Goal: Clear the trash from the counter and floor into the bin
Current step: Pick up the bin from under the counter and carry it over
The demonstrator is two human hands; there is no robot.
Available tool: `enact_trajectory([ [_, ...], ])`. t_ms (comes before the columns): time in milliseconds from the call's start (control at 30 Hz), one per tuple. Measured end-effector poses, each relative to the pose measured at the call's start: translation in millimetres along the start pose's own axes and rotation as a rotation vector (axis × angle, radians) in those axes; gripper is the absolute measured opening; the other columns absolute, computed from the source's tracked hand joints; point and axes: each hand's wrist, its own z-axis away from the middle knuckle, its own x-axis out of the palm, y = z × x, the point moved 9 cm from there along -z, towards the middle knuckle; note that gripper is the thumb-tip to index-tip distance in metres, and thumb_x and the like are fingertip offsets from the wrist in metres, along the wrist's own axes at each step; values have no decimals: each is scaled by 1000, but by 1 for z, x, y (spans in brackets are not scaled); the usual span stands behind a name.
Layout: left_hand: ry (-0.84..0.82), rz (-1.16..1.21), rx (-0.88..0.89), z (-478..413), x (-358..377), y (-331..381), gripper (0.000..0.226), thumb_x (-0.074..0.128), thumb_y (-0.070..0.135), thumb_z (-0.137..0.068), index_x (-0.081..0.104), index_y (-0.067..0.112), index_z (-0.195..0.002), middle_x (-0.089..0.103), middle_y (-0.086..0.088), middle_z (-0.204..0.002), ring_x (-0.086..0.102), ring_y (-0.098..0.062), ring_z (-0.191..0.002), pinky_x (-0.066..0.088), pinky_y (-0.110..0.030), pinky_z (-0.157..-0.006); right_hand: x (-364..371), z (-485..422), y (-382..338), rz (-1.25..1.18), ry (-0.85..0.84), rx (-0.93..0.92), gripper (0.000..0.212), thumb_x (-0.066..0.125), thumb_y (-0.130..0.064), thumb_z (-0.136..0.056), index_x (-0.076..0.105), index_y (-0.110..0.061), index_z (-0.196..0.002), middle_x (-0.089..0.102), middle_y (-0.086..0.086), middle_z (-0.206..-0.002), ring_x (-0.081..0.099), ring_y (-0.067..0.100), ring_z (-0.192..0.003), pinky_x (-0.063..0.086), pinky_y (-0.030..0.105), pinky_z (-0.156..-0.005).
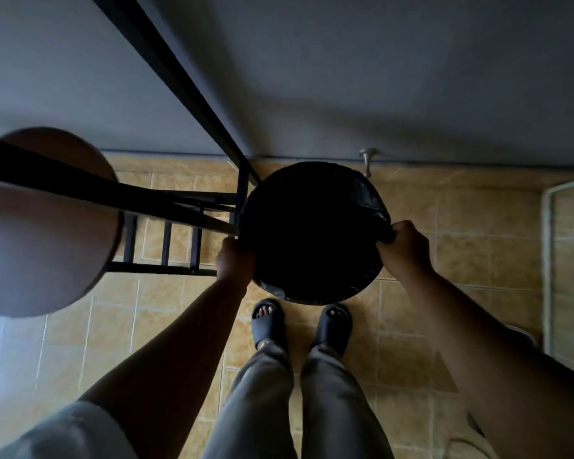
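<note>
A round bin lined with a black plastic bag (312,231) stands on the tiled floor just in front of my feet, against the grey wall. Its inside is too dark to see into. My left hand (234,260) grips the bag's edge at the bin's left rim. My right hand (403,245) is closed on a pinch of the bag at the right rim. No loose trash shows on the floor in this dim view.
A black metal rack (166,223) with a slanted bar stands left of the bin, touching its rim. A round wooden tabletop (40,233) fills the left side. A door stopper (367,160) sits at the wall base. A white pipe frame (547,260) stands at the right.
</note>
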Motion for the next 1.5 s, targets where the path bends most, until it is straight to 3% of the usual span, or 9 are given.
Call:
enact_trajectory([
  [133,-1,64,41,87,-44,20,35,62,30,-85,61,3,-107,68,-13,-94,62,-25,-77,39,-28,-51,-74,66,-28,-20,37,-30,22,60,-20,-86,53,-5,-101,58,13,-92,59,35,-94,36,29,-67],
  [233,-5,173,117,147,-81,27,43,66,45,-78,61,13,-106,69,-5,-94,67,-23,-85,53,-35,-61,-127,119,-52,-52,89,-109,24,61,-26,-88,51,-8,-101,55,8,-92,57,30,-89,38,31,-68],
  [367,39,305,196,215,-129,33,22,71,28,-82,58,16,-95,67,-6,-93,64,-20,-84,52,-35,-66,-169,181,-76,-64,135,-215,23,62,-28,-89,53,-12,-102,59,8,-96,58,29,-86,40,32,-66],
  [500,28,487,238,257,-162,21,24,68,5,-84,60,3,-107,70,-10,-97,69,-22,-86,54,-20,-59,-187,237,-100,-58,148,-357,23,63,-26,-90,52,-12,-104,56,3,-94,54,25,-82,41,32,-68],
  [600,25,582,270,283,-185,5,30,67,6,-82,61,8,-112,71,-11,-103,71,-24,-92,57,-25,-66,-187,277,-116,-61,157,-436,21,63,-24,-90,51,-12,-103,55,3,-92,51,21,-75,36,28,-57],
  [833,96,690,349,337,-260,-51,54,66,19,-71,50,20,-122,64,-8,-114,66,-26,-103,57,-50,-85,-151,363,-149,-61,158,-560,24,63,-24,-90,52,-11,-107,58,5,-93,53,23,-80,37,29,-65],
  [1167,101,883,408,382,-370,-178,53,61,-1,-87,51,20,-134,66,-6,-119,69,-17,-99,59,-30,-73,-51,487,-213,-34,134,-682,17,64,-22,-89,52,-14,-98,57,4,-88,53,24,-81,39,30,-70],
  [1333,106,1037,399,392,-416,-235,69,67,3,-83,41,28,-142,57,-7,-129,61,-31,-114,58,-49,-84,2,535,-252,-45,59,-745,24,64,-20,-90,56,-8,-108,56,4,-92,52,22,-83,38,29,-72],
  [1500,112,1079,369,387,-454,-265,74,53,-11,-85,36,33,-141,54,-9,-128,62,-34,-109,59,-50,-76,43,560,-291,-39,-20,-792,22,63,-22,-90,55,-11,-108,59,4,-94,55,24,-84,39,29,-71],
])
